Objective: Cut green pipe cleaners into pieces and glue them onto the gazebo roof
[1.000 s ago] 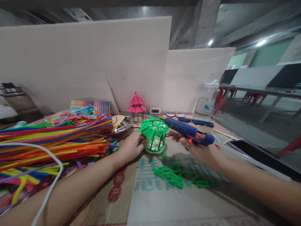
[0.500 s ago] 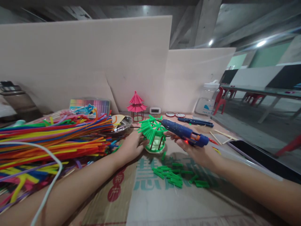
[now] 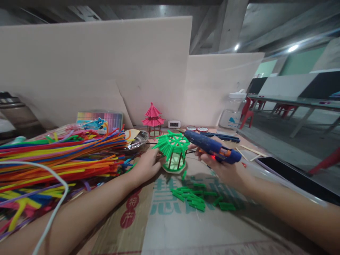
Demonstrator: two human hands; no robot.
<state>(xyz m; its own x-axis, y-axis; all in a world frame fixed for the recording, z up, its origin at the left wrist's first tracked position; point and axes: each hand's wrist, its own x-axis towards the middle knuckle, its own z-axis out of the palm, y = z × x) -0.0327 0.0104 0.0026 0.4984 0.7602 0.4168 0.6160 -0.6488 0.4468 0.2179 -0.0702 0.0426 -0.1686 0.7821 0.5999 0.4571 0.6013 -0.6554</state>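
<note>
A small green pavilion model (image 3: 173,151) made of pipe-cleaner pieces stands on a sheet of cardboard (image 3: 170,226). My left hand (image 3: 147,165) rests against its left side, fingers curled on the base. My right hand (image 3: 221,167) is wrapped round a blue glue gun (image 3: 211,147) with an orange trigger, its nozzle pointing left at the model's roof. Several short green cut pieces (image 3: 198,199) lie on the cardboard in front of the model.
A big heap of coloured pipe cleaners (image 3: 61,156) fills the left. Behind stand a pink pavilion model (image 3: 153,119), a metal dish (image 3: 138,139), a marker box (image 3: 99,120), a small clock (image 3: 174,124), a plastic jar (image 3: 233,110) and blue pliers (image 3: 223,136). A white cable (image 3: 53,209) crosses my left arm.
The glue gun drew closer to the model's roof, then shifted slightly back to the right. My left hand has stayed on the model.
</note>
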